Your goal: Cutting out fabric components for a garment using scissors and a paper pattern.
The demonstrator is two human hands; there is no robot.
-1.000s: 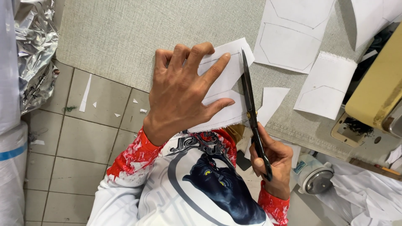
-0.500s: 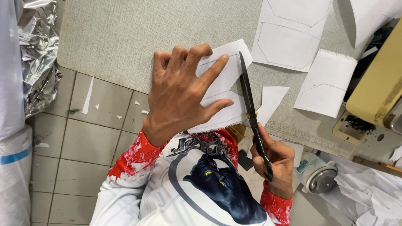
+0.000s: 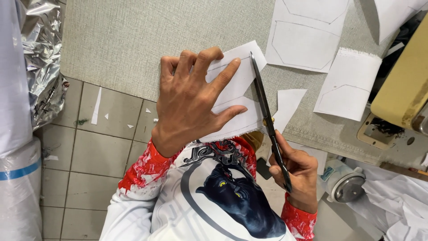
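Observation:
My left hand (image 3: 196, 98) lies flat with fingers spread on a white fabric piece (image 3: 240, 76) marked with pencil lines, pressing it onto the grey cloth-covered table (image 3: 120, 40). My right hand (image 3: 296, 172) grips the handles of long black scissors (image 3: 266, 114). Their blades run along the right edge of the white piece, tip near its upper corner. A cut-off white scrap (image 3: 287, 105) lies just right of the blades.
More marked white pieces (image 3: 307, 35) (image 3: 347, 85) lie further right on the table. A beige sewing machine (image 3: 401, 93) stands at the right edge. Silver foil material (image 3: 42, 67) and wrapped rolls (image 3: 18, 187) stand left on the tiled floor (image 3: 89, 156), strewn with scraps.
The scissors' tip has crept slightly further up along the white piece's right edge. My left hand stays pressed on the piece.

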